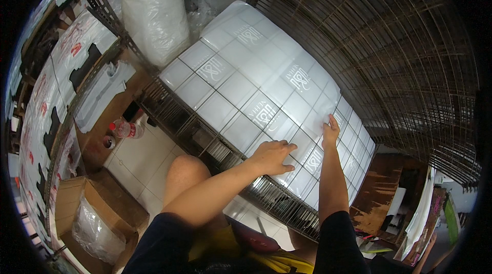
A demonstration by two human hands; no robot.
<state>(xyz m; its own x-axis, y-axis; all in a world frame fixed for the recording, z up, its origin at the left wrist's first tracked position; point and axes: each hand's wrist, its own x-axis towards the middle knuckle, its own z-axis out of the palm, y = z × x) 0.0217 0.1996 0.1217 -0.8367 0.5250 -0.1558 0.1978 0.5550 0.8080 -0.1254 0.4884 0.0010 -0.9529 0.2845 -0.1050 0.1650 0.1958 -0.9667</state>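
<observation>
Head view shows the left hand (273, 157) spread on glossy translucent sheets (234, 89), right hand (331, 130) with grip unclear.

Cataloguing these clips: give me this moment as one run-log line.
Left hand: open, at near edge of white printed sheets | Right hand: over them, grip unclear | Wire rack: beneath

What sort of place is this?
Probably a small printing workshop, though one view can't settle it. The best signs are the white sheets bearing repeated printed marks, the tall bank of wire racks beside them, and the open carton with clear plastic inside.
</observation>
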